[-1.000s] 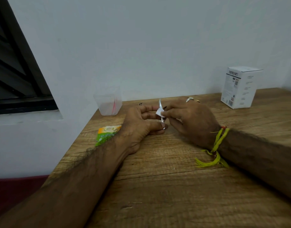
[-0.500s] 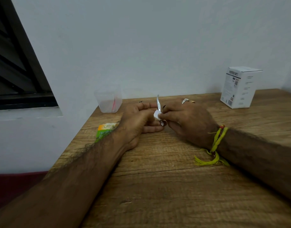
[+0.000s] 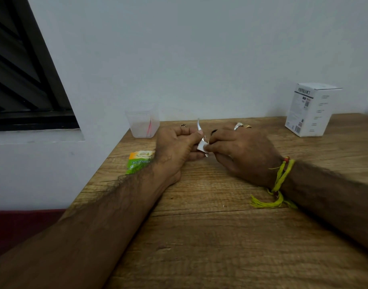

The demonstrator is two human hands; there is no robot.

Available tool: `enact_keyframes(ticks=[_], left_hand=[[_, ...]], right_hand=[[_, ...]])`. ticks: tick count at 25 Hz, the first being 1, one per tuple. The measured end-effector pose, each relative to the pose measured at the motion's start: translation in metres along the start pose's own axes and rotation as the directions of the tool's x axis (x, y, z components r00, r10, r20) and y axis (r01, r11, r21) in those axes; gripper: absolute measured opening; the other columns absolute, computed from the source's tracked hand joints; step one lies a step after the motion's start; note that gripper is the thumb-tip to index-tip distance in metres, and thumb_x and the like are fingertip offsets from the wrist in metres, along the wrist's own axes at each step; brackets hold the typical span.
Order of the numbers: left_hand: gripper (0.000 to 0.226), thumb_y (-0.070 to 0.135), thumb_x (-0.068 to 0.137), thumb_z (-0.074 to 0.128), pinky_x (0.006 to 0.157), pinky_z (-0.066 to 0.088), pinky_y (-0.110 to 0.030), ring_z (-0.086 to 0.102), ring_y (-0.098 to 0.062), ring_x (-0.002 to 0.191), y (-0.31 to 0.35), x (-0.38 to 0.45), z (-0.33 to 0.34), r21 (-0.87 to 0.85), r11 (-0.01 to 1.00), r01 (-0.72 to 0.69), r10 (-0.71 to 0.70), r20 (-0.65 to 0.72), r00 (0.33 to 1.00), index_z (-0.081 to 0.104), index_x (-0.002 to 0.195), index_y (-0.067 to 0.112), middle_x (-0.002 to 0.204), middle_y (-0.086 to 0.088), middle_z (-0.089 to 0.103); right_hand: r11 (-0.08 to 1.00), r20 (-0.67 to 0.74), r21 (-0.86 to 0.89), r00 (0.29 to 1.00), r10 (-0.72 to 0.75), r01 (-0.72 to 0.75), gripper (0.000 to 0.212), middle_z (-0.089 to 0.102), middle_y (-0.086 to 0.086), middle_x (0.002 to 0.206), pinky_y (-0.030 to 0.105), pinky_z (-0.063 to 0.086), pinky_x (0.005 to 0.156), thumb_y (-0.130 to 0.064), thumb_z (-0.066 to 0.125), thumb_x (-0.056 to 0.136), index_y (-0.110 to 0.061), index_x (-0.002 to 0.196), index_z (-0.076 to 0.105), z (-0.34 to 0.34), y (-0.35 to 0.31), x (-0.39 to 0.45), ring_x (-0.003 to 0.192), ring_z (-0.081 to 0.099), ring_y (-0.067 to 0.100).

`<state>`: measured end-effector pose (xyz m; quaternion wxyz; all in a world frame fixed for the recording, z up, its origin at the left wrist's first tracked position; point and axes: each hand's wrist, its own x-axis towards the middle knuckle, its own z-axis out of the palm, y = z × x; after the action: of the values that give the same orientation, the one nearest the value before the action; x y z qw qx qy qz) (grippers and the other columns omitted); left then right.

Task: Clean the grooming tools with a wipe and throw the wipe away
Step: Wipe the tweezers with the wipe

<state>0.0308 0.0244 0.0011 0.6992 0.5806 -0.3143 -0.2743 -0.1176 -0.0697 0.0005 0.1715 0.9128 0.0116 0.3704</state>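
A thin silver grooming tool point(image 3: 199, 125) stands upright at the far middle of the wooden table point(image 3: 220, 236). My left hand point(image 3: 174, 149) grips its lower part between thumb and fingers. My right hand point(image 3: 239, 153) pinches a small white wipe point(image 3: 201, 146) around the tool's lower end, so that end is mostly hidden. Both wrists rest on the table. A yellow thread band point(image 3: 280, 182) is tied on my right wrist.
A clear plastic cup point(image 3: 143, 124) with a pink stick stands at the back left. A green and orange sachet point(image 3: 138, 161) lies left of my left hand. A white box point(image 3: 312, 109) stands back right. Small metal pieces point(image 3: 241, 126) lie behind my right hand.
The wipe has slid down the tool from near its tip to its lower end, leaving more bare metal above. Both hands stayed in about the same place.
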Motion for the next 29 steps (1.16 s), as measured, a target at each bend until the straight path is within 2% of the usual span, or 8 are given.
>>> enact_keyframes(ticks=[9,13,16,18,20,22,26,29], left_hand=[[0.006,0.004,0.089,0.073,0.048,0.056,-0.026,0.072,-0.017,0.055,0.002,-0.001,0.000,0.014,1.000,-0.002,0.002,-0.015,1.000,0.070,0.090,-0.002,0.067,-0.008,0.075],[0.011,0.002,0.090,0.071,0.045,0.054,-0.023,0.071,-0.016,0.052,0.006,-0.005,0.000,-0.038,0.999,0.014,-0.015,-0.027,1.000,0.069,0.080,0.003,0.064,-0.008,0.074],[0.008,0.001,0.092,0.068,0.044,0.055,-0.023,0.073,-0.016,0.055,0.008,-0.005,0.000,-0.113,0.993,0.047,-0.050,-0.025,0.998,0.067,0.085,0.002,0.064,-0.008,0.074],[0.004,0.002,0.093,0.067,0.049,0.058,-0.024,0.074,-0.017,0.060,0.008,-0.004,-0.001,-0.133,0.989,0.061,-0.065,-0.023,0.998,0.066,0.089,0.001,0.068,-0.009,0.075],[0.002,0.001,0.092,0.068,0.055,0.061,-0.027,0.076,-0.022,0.068,0.008,-0.003,-0.002,-0.137,0.988,0.068,-0.069,-0.004,0.998,0.067,0.091,0.000,0.074,-0.013,0.077],[0.007,0.001,0.088,0.072,0.058,0.062,-0.029,0.077,-0.026,0.075,0.008,-0.004,-0.003,-0.124,0.990,0.068,-0.066,0.021,0.998,0.068,0.093,0.000,0.082,-0.016,0.077],[0.021,-0.001,0.078,0.080,0.064,0.064,-0.031,0.077,-0.026,0.075,0.007,-0.008,0.000,-0.108,0.993,0.043,-0.038,0.044,0.998,0.066,0.094,0.000,0.080,-0.016,0.077],[0.016,0.000,0.084,0.076,0.068,0.064,-0.034,0.077,-0.026,0.077,0.006,-0.011,0.004,-0.061,0.998,0.027,-0.023,0.065,0.998,0.064,0.095,0.002,0.084,-0.016,0.078]], right_hand=[[0.999,0.147,-0.025,0.989,-0.017,0.021,0.017,0.070,0.003,0.096,0.044,0.054,0.064,-0.017,0.061,0.089,-0.016,0.095,0.077,-0.001,-0.001,0.001,0.090,0.066,0.033],[1.000,0.128,-0.028,0.992,-0.004,0.008,0.015,0.071,0.001,0.095,0.043,0.054,0.063,-0.020,0.063,0.089,-0.017,0.093,0.077,-0.001,-0.003,0.001,0.090,0.066,0.032],[1.000,0.127,0.004,0.992,-0.019,0.019,0.021,0.072,0.002,0.093,0.041,0.054,0.063,-0.025,0.059,0.091,-0.017,0.092,0.078,-0.004,-0.003,-0.001,0.087,0.066,0.031],[0.989,0.000,0.096,0.994,0.109,-0.109,0.012,0.073,0.000,0.090,0.036,0.052,0.063,-0.018,0.068,0.087,-0.015,0.092,0.079,-0.005,-0.001,-0.003,0.081,0.067,0.025],[0.893,-0.130,0.311,0.915,0.381,-0.327,0.014,0.073,0.000,0.088,0.035,0.054,0.063,-0.010,0.072,0.083,-0.013,0.095,0.079,-0.003,0.002,-0.003,0.078,0.066,0.018],[0.760,-0.118,0.446,0.810,0.574,-0.473,0.021,0.073,-0.002,0.085,0.034,0.056,0.068,-0.005,0.071,0.081,-0.016,0.096,0.080,0.000,-0.001,0.000,0.077,0.066,0.011],[0.646,-0.014,0.482,0.732,0.682,-0.592,0.020,0.074,-0.007,0.083,0.027,0.054,0.070,-0.010,0.071,0.082,-0.020,0.095,0.081,0.004,-0.001,0.004,0.074,0.066,0.006],[0.516,-0.022,0.577,0.620,0.785,-0.633,0.010,0.074,-0.009,0.079,0.022,0.051,0.065,-0.016,0.076,0.083,-0.020,0.091,0.081,0.006,0.002,0.004,0.069,0.066,0.004]])
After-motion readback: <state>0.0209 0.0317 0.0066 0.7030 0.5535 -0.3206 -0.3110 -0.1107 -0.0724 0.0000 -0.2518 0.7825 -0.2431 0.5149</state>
